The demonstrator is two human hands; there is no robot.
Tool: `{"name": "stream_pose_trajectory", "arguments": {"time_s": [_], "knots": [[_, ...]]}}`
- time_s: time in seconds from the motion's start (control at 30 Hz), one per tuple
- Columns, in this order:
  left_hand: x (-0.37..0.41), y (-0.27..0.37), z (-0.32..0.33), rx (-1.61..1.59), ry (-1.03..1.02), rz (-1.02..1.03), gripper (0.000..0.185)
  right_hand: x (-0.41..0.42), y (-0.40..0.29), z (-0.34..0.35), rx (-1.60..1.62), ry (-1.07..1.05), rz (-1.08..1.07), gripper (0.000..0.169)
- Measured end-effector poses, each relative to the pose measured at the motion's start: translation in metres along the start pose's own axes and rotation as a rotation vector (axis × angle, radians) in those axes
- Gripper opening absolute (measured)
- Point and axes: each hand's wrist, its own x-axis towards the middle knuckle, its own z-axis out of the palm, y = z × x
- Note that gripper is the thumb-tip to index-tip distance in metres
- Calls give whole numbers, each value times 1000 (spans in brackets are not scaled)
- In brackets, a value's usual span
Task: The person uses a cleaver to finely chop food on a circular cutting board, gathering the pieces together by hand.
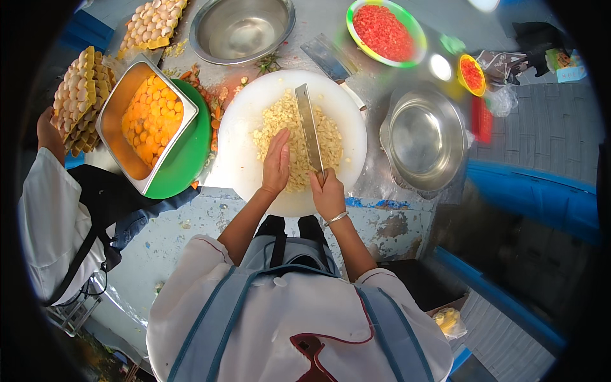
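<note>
On a round white cutting board (238,157) lies a spread heap of chopped pale yellow food (281,114), perhaps garlic or ginger. My right hand (328,191) grips the wooden handle of a cleaver (309,129), whose blade stands edge down in the heap, its tip pointing away from me. My left hand (277,162) rests flat at the heap's left side, fingers together and stretched forward, holding nothing that I can see. A narrow band of chopped pieces separates this hand from the blade.
At left, a steel pan of egg yolks (186,125) overlaps a green tray (191,153); a co-worker's hand (50,136) touches stacked egg trays (76,100). Behind are a steel bowl (195,43), another cleaver (329,57) and a basin of chopped red food (382,33). A metal basin (425,138) stands right.
</note>
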Motion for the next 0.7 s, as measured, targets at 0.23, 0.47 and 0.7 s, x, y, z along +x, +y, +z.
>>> {"name": "stream_pose_trajectory", "arguments": {"time_s": [0.23, 0.47, 0.7], "knots": [[-47, -72, -20, 547, 317, -140, 34, 13, 12, 15, -107, -27, -36, 37], [-1, -9, 22, -89, 164, -174, 31, 18, 37, 21, -205, 30, -29, 33], [-20, -55, -26, 315, 307, -153, 33, 10, 26, 37, -163, -44, -31, 34]]}}
